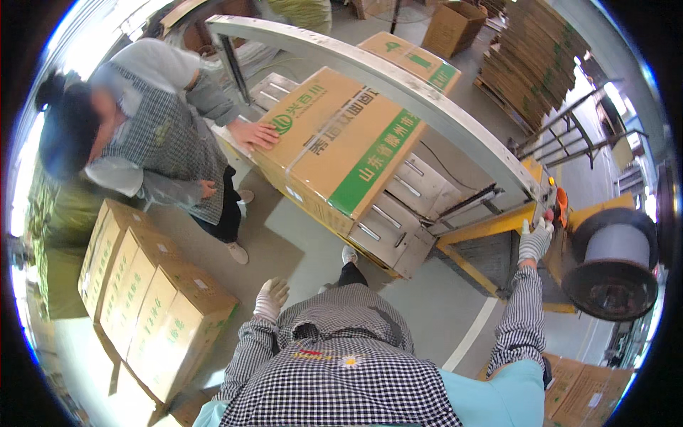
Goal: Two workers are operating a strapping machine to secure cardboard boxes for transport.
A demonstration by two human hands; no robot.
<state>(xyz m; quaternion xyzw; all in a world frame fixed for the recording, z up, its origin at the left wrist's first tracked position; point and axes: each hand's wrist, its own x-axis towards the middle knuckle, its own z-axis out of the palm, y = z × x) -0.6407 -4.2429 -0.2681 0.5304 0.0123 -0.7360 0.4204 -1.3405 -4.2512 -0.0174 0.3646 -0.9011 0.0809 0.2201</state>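
Observation:
My right hand point(535, 240), in a white work glove, reaches up to the yellow control side of a strapping machine point(498, 224) and touches it beside an orange part. My left hand point(271, 297), also gloved, hangs free in front of my checked apron with fingers apart and holds nothing. A large brown carton with a green stripe point(334, 146) lies on the machine's steel roller table under the grey arch point(398, 78). A co-worker's hand point(254, 134) rests on the carton's left end.
A row of several sealed cartons point(153, 306) stands on the floor at my left. A big spool of grey strap point(613, 263) sits at the right. Flat cardboard is stacked on a pallet point(530, 60) at the back. A second carton point(413, 58) lies behind the arch.

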